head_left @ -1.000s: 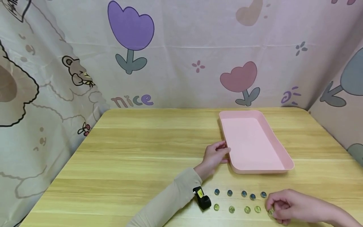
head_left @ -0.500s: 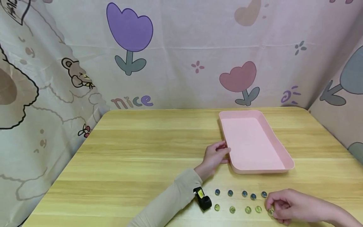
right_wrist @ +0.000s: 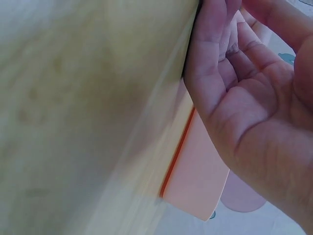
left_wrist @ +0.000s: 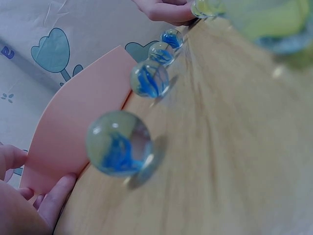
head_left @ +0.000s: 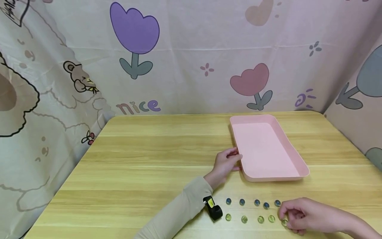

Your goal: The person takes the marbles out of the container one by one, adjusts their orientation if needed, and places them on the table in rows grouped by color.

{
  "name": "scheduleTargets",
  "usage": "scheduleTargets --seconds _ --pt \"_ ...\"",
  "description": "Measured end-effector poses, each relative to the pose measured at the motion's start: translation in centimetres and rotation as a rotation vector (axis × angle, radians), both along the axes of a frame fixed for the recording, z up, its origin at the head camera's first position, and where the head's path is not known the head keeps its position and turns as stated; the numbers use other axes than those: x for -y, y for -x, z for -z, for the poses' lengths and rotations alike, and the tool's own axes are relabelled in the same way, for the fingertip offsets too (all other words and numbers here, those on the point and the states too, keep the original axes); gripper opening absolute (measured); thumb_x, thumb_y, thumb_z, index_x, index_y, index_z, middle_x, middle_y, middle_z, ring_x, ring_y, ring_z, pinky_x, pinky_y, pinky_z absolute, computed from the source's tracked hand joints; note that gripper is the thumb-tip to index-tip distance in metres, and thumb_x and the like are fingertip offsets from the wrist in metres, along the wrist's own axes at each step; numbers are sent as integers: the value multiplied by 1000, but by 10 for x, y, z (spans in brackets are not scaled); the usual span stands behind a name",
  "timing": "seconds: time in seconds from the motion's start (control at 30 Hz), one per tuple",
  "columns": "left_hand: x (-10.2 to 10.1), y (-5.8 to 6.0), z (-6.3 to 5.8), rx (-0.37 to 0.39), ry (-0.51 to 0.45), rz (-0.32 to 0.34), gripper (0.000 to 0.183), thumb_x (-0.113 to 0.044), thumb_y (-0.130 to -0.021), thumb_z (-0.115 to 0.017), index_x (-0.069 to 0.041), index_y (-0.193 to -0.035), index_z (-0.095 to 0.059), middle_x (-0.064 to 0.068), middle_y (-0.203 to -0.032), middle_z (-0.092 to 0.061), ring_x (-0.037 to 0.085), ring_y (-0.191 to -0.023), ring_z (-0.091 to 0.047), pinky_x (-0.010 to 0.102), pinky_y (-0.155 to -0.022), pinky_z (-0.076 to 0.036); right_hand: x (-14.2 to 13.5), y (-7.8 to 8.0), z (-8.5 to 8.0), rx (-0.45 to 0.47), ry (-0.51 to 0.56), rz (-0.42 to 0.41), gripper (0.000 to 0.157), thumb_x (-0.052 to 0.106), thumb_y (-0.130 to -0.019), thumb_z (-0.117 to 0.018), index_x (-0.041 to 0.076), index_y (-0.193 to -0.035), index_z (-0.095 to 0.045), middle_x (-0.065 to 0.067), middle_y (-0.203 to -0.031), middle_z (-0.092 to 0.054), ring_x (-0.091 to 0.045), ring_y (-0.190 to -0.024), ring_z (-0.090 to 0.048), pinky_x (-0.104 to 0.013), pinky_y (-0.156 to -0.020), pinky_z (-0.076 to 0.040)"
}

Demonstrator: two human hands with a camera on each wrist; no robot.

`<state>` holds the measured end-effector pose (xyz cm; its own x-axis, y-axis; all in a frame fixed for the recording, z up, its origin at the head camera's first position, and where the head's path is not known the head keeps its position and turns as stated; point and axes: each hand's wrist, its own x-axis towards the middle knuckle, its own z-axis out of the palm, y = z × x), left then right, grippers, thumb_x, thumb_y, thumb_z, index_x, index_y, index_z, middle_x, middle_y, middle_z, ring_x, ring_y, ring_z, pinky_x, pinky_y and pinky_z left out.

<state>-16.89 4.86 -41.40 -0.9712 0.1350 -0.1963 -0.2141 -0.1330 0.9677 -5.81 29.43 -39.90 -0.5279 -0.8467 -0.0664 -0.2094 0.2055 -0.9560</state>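
Observation:
My left hand [head_left: 224, 165] grips the left side of a shallow pink tray [head_left: 262, 146], with the thumb at its rim. In the left wrist view, fingers [left_wrist: 57, 200] press on the tray's outer wall. At the lower right my right hand [head_left: 310, 215] pinches a yellow-green glass marble [head_left: 284, 222] at table level, at the end of a row. Several more yellow-green marbles [head_left: 244, 219] lie to its left. Behind them runs a row of several clear marbles with blue swirls [head_left: 242, 202], large in the left wrist view. The right wrist view hides the pinched marble.
The wooden table [head_left: 143, 166] extends far to the left. A patterned cloth [head_left: 185, 66] hangs behind it and on both sides. A black wrist camera [head_left: 213, 209] on the left sleeve sits close to the leftmost marbles.
The head view has shifted very slightly. Both hands keep their places, the left at the tray and the right at the marble; the tray and marbles stay where they were.

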Motion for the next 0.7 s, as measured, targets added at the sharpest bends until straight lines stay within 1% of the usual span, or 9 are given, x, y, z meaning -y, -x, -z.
scheduleTargets --seconds 0.13,0.27,0.33,0.47,0.57,0.7 --pt "0 0 0 0 0 1 40 -4 -86 -69 -3 -126 -62 2 -103 -63 15 -88 -61 31 -67 -61 0 0 0 10 -2 -2 25 -15 -90 -52 6 -102 -58 -8 -66 -45 0 -63 -49 -21 -50 -52" --pt "0 -1 0 -4 1 4 41 -4 -86 -69 -2 -126 -62 2 -103 -63 15 -88 -61 31 -67 -61 0 -1 0 -7 -1 0 25 -15 -90 -52 7 -103 -58 -9 -66 -46 1 -63 -50 -21 -50 -51" --pt "0 0 0 -5 1 5 40 -4 -86 -69 -2 -126 -62 2 -103 -63 15 -88 -61 31 -67 -61 0 -1 0 -5 3 0 26 -15 -91 -51 6 -103 -58 -9 -66 -46 -2 -61 -50 -21 -49 -52" --pt "0 0 0 -1 -8 3 40 -4 -86 -69 -2 -126 -62 2 -103 -63 15 -88 -61 31 -67 -61 0 0 1 14 20 -6 28 -17 -90 -49 5 -105 -58 -10 -67 -45 -14 -57 -50 -21 -50 -52" --pt "0 0 0 5 -14 5 40 -4 -87 -69 -1 -125 -62 2 -103 -63 15 -88 -62 31 -68 -61 -1 1 1 31 31 -12 29 -18 -90 -47 4 -106 -57 -11 -68 -44 -21 -57 -50 -21 -50 -52" --pt "1 0 1 7 -17 6 40 -4 -87 -69 -1 -125 -62 2 -102 -63 15 -88 -62 31 -67 -61 -1 1 1 46 30 -13 28 -17 -91 -47 4 -107 -58 -12 -68 -45 -24 -58 -50 -23 -51 -53"
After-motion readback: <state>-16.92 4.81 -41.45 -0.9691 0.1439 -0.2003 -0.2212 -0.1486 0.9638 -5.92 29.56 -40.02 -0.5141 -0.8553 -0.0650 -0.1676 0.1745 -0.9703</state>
